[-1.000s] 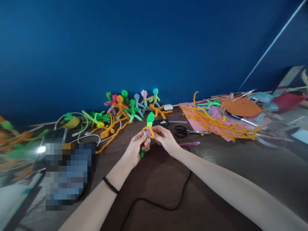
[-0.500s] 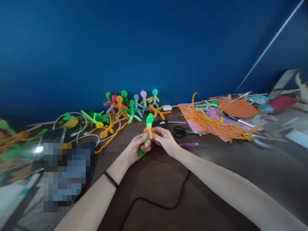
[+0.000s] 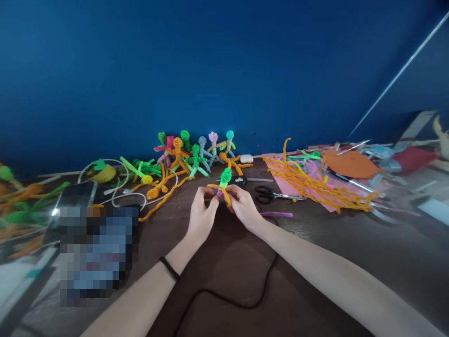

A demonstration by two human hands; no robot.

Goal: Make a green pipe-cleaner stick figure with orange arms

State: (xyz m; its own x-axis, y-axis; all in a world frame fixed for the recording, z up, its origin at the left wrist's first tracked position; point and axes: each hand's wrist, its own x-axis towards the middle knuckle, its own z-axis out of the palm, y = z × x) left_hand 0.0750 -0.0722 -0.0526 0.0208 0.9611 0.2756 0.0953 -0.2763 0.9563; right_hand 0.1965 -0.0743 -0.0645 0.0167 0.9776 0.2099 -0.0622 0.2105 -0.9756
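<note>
Between my hands, above the dark table, is a small pipe-cleaner figure (image 3: 226,176) with a coiled green head, a lighter green neck and a bit of purple below. An orange pipe cleaner (image 3: 227,196) crosses its upper body, one end sticking out to the left. My left hand (image 3: 204,208) pinches the figure's lower part from the left, its fingers closed. From the right, my right hand (image 3: 241,203) has thumb and fingers closed at the figure and the orange strand. The figure's legs are hidden behind my left hand.
Several finished figures (image 3: 178,146) stand against the blue wall. Scissors (image 3: 271,194), a purple pipe cleaner (image 3: 278,214) and a pile of orange pipe cleaners (image 3: 315,185) are to the right. A white earbud case (image 3: 246,158) sits behind. Left are a phone (image 3: 73,206) and white cable (image 3: 143,199).
My left hand has turned so its back faces up more, and the figure's green leg no longer shows. The orange strand's end now points left, and the figure tilts more to the right.
</note>
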